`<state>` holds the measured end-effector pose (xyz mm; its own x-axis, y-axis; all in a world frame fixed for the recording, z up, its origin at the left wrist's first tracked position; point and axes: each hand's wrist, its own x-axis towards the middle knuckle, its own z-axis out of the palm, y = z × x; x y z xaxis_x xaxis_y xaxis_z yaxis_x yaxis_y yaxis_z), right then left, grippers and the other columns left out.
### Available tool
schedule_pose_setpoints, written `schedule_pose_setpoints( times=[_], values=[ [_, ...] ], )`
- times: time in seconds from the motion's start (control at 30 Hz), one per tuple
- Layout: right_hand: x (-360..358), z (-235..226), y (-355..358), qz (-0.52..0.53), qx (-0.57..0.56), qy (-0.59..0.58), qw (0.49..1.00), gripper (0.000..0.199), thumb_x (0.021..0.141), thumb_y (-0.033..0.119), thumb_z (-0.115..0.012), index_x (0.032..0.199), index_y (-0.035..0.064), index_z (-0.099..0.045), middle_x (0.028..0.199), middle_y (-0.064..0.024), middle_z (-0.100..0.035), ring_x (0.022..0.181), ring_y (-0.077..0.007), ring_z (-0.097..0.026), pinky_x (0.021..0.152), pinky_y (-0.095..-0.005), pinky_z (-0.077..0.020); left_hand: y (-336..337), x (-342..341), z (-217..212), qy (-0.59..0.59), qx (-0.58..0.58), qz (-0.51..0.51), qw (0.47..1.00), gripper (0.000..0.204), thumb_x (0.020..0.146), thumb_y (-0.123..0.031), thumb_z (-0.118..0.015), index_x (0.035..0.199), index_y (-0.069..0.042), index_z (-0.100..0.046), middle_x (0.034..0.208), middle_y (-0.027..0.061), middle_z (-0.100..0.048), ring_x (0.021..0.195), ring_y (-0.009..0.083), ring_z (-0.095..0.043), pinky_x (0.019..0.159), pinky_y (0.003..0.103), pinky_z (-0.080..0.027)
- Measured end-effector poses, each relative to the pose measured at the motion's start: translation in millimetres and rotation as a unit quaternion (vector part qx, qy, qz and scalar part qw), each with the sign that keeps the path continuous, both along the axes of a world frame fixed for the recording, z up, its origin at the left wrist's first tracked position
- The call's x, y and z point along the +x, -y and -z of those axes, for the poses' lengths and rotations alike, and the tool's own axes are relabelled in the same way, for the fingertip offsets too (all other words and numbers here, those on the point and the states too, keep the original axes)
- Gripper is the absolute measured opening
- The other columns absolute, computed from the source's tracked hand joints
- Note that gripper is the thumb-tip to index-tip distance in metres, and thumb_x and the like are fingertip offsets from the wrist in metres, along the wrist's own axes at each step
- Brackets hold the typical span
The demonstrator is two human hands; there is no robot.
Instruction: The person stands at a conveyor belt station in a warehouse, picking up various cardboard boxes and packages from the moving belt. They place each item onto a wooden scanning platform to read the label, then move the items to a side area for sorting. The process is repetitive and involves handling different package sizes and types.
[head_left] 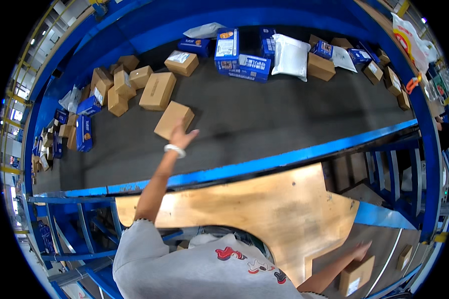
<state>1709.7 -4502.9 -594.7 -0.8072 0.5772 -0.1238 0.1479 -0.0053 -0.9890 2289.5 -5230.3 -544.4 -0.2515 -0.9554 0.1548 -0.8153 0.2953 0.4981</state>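
Note:
My left hand (pixel 180 138), with a white band at the wrist, reaches over the dark conveyor belt (pixel 244 119). Its fingers are at the near right edge of a plain brown cardboard box (pixel 172 118), and the thumb is spread out to the right. Whether the fingers press on that box or hover just over it, I cannot tell. At the lower right my right hand (pixel 359 252) is stretched out, fingers extended, beside the top of another cardboard box (pixel 357 275) with a white label. That box is on a lower grey surface (pixel 384 244).
Cardboard boxes (pixel 157 91), blue printed boxes (pixel 227 50) and a white plastic mailer (pixel 290 57) line the belt's far side and left end. A blue rail (pixel 284 158) edges the belt. Before me is a cut-out wooden board (pixel 284 199). A small box (pixel 404 257) lies far right.

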Motion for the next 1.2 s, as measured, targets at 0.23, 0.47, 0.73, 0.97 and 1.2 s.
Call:
schedule_pose_setpoints(
  times=[0.23,0.47,0.73,0.97,1.2],
  values=[
    [-60.9,-60.7,579.7,-0.549,-0.346,0.28,0.708,0.086,0.093,0.033,-0.078,0.153,-0.0055,-0.029,0.132,-0.023,-0.057,0.119,-0.0324,-0.063,0.098,-0.0449,-0.0572,177.9,-85.7,17.1,-0.296,0.23,-0.067,0.925,0.113,0.077,-0.058,-0.084,0.157,0.001,-0.028,0.155,0.0246,-0.04,0.144,0.0417,-0.041,0.12,0.051,-0.031],
    [-59.0,87.7,902.1,-0.473,-0.442,0.391,0.655,0.139,0.075,0.053,-0.089,0.161,-0.003,0.005,0.163,-0.0269,-0.021,0.153,-0.0379,-0.023,0.123,-0.054,-0.0274,304.4,-261.1,38.8,-0.67,0.449,-0.15,0.573,0.14,0.073,-0.07,-0.081,0.162,0.0,0.002,0.16,0.0336,-0.02,0.143,0.056,-0.033,0.117,0.062,-0.034],
    [-119.9,119.7,980.0,-0.494,-0.541,0.2,0.65,0.079,0.087,0.049,-0.075,0.149,0.0093,-0.047,0.145,-0.0113,-0.055,0.136,-0.0325,-0.049,0.115,-0.0518,-0.0365,365.8,-344.3,88.9,-0.639,0.434,-0.17,0.611,0.124,0.068,-0.057,-0.089,0.155,0.0,-0.02,0.14,0.0213,-0.035,0.131,0.0481,-0.045,0.109,0.066,-0.043],
    [-176.8,27.8,808.5,-0.549,-0.475,0.27,0.633,0.065,0.087,0.036,-0.071,0.141,0.0041,-0.052,0.128,-0.0167,-0.064,0.117,-0.0329,-0.064,0.102,-0.046,-0.0524,330.6,-309.1,117.6,-0.63,0.424,-0.195,0.621,0.087,0.069,-0.059,-0.085,0.136,-0.014,-0.051,0.129,0.0096,-0.059,0.114,0.0301,-0.059,0.085,0.039,-0.052],
    [-183.8,-136.9,339.7,-0.482,-0.352,0.237,0.766,0.071,0.082,0.025,-0.073,0.144,-0.0001,-0.049,0.133,-0.0186,-0.061,0.122,-0.0305,-0.06,0.108,-0.0431,-0.0469,152.1,-274.7,141.5,-0.682,0.321,-0.13,0.645,0.073,0.079,-0.041,-0.077,0.137,-0.003,-0.057,0.136,0.0169,-0.061,0.122,0.0359,-0.058,0.102,0.055,-0.047]
  ],
)
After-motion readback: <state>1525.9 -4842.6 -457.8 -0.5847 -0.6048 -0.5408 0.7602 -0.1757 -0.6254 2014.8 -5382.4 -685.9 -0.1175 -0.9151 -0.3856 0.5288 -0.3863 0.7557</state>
